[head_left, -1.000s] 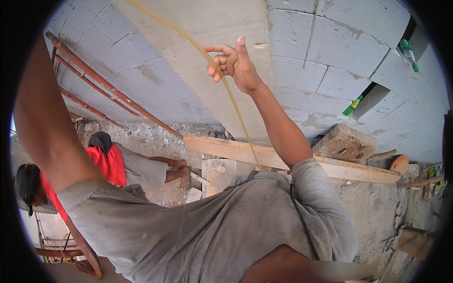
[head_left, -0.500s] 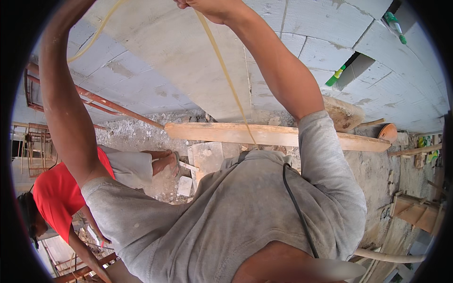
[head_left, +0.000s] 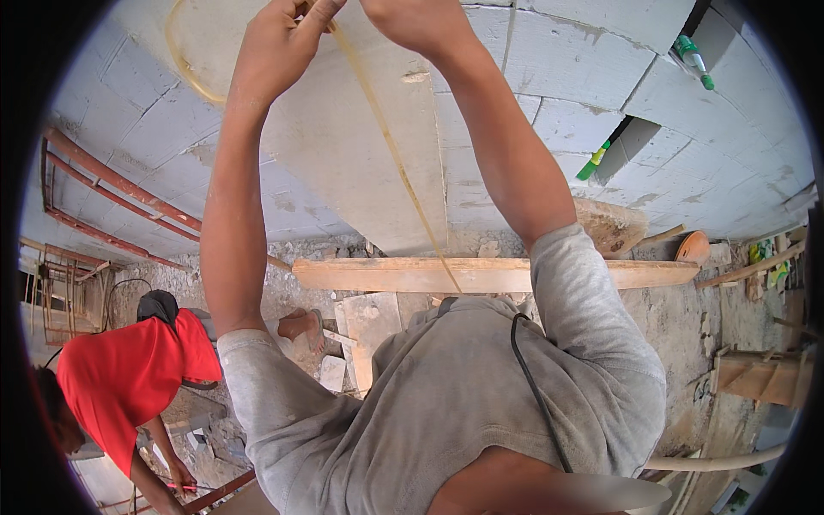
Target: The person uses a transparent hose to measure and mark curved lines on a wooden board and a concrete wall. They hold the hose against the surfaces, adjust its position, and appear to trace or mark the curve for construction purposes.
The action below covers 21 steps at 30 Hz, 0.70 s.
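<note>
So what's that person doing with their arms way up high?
Both arms are raised against a white block wall. The left hand and the right hand are together on a thin yellowish tube that hangs down the wall toward a wooden plank on the rubble. Another person in a red shirt crouches nearby.

2 hands (head_left: 283, 43), 1 tube (head_left: 390, 146), 1 plank (head_left: 403, 275), 2 bottles (head_left: 691, 58)

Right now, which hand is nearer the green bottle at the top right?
Right. The right hand is raised left of the bottle, well apart; the left hand, pinching a cord, is farther left still.
</note>
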Tool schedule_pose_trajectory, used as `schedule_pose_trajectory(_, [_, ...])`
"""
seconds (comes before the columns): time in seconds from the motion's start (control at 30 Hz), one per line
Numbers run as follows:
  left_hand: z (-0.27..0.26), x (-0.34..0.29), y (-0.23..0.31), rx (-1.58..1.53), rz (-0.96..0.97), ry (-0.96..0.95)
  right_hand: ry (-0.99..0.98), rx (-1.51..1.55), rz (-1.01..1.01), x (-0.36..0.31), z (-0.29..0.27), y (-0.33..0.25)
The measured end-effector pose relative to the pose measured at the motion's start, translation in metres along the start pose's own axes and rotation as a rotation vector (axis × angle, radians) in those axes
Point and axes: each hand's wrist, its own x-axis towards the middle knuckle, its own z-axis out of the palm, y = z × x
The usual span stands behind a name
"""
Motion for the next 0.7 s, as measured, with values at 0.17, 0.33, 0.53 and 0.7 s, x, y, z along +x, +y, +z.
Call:
schedule_pose_trajectory(0.17, [-0.022,0.043,0.009,0.214,0.041,0.021,-0.051,-0.239,0.349,-0.117,0.022,0.022])
schedule_pose_trajectory(0.33, [-0.024,0.067,0.004,0.206,0.126,0.058,-0.003,0.21,0.663,-0.172,0.034,0.056])
schedule_pose_trajectory(0.53, [-0.02,0.069,0.011,0.14,-0.004,0.19,0.114,0.207,0.762,-0.201,0.015,0.087])
schedule_pose_trajectory(0.7, [-0.003,0.065,0.015,0.097,-0.087,0.264,0.184,0.089,0.715,-0.201,0.01,0.11])
